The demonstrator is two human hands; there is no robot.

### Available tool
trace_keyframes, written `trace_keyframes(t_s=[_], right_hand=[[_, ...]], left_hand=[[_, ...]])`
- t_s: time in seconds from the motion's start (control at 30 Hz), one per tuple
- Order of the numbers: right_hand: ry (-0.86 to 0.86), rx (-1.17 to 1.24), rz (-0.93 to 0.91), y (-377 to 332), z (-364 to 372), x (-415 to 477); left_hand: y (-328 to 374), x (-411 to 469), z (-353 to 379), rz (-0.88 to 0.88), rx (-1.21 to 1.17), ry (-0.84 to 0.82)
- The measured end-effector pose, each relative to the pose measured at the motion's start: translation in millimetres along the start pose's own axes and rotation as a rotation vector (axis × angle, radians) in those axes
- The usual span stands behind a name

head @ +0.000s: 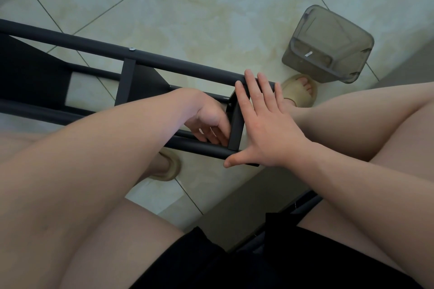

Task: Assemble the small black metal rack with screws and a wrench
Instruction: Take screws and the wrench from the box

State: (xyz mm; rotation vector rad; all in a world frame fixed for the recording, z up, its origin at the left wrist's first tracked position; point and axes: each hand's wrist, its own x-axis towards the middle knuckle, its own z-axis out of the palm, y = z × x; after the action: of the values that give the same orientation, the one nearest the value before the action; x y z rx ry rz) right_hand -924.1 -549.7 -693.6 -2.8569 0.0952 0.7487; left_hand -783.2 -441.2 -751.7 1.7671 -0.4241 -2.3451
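Here the rack [164, 63] lies on its side low over the tiled floor [187, 7], running from the left edge of the view to a spot between the person's knees. Its long black bars slant down to the right, and a silver screw [132, 48] sits in the upper bar. At the near end a flat black cross piece [236, 124] joins the upper and lower bars. The right hand [265, 124] is spread flat against this end. Its fingers [252, 87] are straight and lie across the tip of the upper bar, the thumb reaches out to the tip of the lower bar, and it grips nothing. The left hand [211, 119] comes in from the left, just beside the cross piece and above the lower bar. Its fingers [212, 135] are curled in towards the plate, but whether they pinch anything I cannot tell, since the tips are hidden in shadow. A grey see-through bin [328, 47] stands on the floor beyond the right hand, well apart from the rack. A tan sandal [298, 90] shows just past the rack's end, and another [168, 166] shows below the lower bar. Black shorts [211, 265] fill the bottom of the view.
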Motion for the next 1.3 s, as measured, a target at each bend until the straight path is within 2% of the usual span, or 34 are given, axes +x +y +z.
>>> trace_keyframes(t_s=[1.3], right_hand=[[-0.011,-0.009,0.013,-2.5,-4.1,-1.7]], left_hand=[[0.4,-5.7,0.6,0.037,-0.004,-0.067]])
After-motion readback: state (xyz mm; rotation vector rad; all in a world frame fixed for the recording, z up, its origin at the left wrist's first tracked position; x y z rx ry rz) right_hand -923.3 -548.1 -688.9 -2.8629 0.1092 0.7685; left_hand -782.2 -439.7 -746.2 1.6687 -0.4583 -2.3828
